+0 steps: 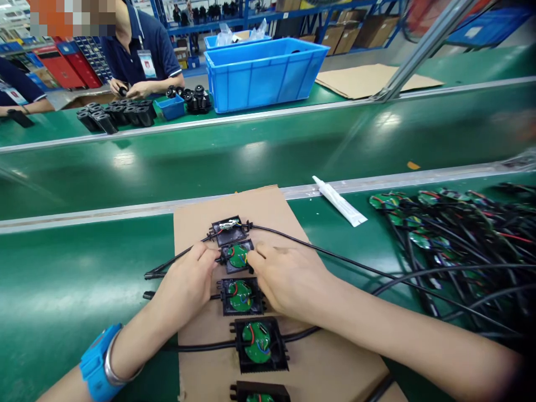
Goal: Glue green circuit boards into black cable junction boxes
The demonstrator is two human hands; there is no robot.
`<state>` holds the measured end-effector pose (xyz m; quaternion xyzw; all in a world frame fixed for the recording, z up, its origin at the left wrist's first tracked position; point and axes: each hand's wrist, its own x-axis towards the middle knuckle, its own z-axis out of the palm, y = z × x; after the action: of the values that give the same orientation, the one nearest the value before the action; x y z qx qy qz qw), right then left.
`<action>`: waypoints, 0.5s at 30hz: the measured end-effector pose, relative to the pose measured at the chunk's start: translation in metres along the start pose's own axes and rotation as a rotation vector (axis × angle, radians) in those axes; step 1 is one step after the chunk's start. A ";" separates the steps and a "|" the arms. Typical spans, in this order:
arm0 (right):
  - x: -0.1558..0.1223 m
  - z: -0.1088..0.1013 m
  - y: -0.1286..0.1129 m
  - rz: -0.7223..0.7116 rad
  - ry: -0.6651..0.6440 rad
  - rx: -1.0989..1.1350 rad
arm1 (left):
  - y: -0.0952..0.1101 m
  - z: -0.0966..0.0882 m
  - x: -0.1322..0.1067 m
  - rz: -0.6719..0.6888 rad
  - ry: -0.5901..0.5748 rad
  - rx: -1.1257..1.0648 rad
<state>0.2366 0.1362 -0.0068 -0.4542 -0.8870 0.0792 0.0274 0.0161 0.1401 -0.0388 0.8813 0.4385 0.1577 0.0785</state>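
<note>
Black rectangular housings stand in a column on a cardboard sheet. My left hand is closed, its fingertips pinching a black cable at the left end of the second housing from the back. A round green circuit board with coloured wires lies in that housing. My right hand is closed at the housing's right end, thumb and forefinger against its edge; its other fingers are partly hidden. Behind is a housing with its board tilted up. Nearer me are another housing and a larger-looking one, both with boards inside.
A white tube lies right of the cardboard. Cabled circuit boards are heaped at the right. Across the green bench, a co-worker handles a small black part beside black cylinders and a blue bin. A metal post slants up.
</note>
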 end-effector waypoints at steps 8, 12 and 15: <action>0.011 0.000 0.008 -0.045 -0.119 0.072 | -0.004 0.001 -0.001 -0.103 -0.027 -0.162; 0.014 0.001 0.009 -0.059 -0.123 0.056 | -0.007 -0.005 0.006 -0.213 -0.092 -0.271; 0.011 0.001 0.007 -0.032 -0.125 0.076 | -0.009 -0.013 0.012 -0.279 -0.170 -0.319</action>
<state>0.2357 0.1495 -0.0092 -0.4325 -0.8905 0.1406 -0.0097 0.0119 0.1550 -0.0270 0.7987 0.5172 0.1378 0.2748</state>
